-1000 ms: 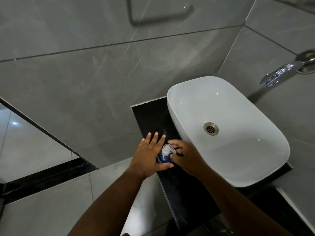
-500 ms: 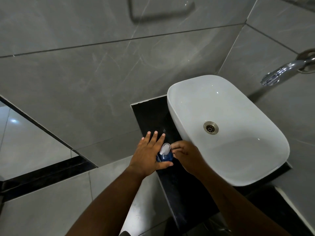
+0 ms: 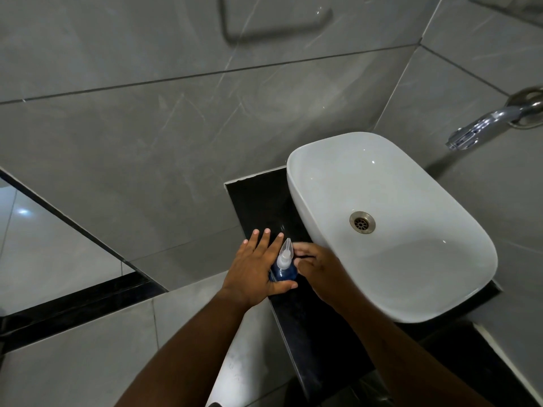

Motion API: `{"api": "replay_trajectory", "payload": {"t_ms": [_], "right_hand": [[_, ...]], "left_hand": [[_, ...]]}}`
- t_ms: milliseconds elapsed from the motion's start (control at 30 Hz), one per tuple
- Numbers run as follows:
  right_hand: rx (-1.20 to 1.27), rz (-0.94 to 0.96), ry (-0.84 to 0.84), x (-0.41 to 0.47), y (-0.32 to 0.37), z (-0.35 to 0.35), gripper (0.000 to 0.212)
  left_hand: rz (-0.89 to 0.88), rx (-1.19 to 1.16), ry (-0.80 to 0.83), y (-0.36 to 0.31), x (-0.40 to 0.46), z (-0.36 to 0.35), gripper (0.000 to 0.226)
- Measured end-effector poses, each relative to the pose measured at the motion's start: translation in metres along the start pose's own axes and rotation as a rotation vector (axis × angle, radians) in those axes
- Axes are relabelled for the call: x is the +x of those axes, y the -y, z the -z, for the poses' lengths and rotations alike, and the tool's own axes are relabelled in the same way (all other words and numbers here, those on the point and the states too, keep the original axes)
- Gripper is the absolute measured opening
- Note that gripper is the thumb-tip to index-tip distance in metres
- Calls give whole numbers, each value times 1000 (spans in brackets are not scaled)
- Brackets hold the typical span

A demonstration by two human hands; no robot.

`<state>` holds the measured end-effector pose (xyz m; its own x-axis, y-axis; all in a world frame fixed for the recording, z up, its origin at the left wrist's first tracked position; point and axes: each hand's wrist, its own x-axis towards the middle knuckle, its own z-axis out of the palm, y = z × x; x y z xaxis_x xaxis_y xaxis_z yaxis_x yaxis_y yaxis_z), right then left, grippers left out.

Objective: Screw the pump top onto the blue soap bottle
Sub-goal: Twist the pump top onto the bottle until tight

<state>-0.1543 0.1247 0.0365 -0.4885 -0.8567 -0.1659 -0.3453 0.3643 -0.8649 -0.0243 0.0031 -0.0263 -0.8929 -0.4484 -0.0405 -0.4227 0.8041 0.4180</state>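
Clearly the blue soap bottle (image 3: 283, 271) stands upright on the black counter (image 3: 258, 201), just beside the white basin (image 3: 390, 227). The left hand (image 3: 254, 265) braces it, fingers spread straight and thumb pressed to the front. The right hand (image 3: 318, 267) curls at the pump top (image 3: 284, 254) (whether it actually pinches, I cannot tell). Light, smooth plastic likely slips; the collar offers better purchase than the nozzle.

Count, head view: one blue soap bottle (image 3: 282, 271); one white pump top (image 3: 285, 254). Two hands: left hand (image 3: 252, 270), right hand (image 3: 318, 267). One white basin (image 3: 440, 259) with one metal drain (image 3: 362, 222). One chrome tap (image 3: 487, 124). One black surface (image 3: 255, 201).
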Motion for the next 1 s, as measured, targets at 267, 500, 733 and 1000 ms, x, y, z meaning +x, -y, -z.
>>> {"api": "replay_trajectory", "payload": {"t_ms": [267,500,733,1000], "right_hand": [[1,-39,-58,-4,-2,-2,24],[32,36,-11,0,-3,-5,35],[74,-61,-73,0,-8,-7,34],[-49,19,-117,2,-8,-8,19]], "left_hand": [[-3,-1,-1,0,0,0,101],[-7,-3,-6,1,1,-1,102],[-2,-3,5,1,1,0,103],[-9,7,-8,1,1,-1,103]]}}
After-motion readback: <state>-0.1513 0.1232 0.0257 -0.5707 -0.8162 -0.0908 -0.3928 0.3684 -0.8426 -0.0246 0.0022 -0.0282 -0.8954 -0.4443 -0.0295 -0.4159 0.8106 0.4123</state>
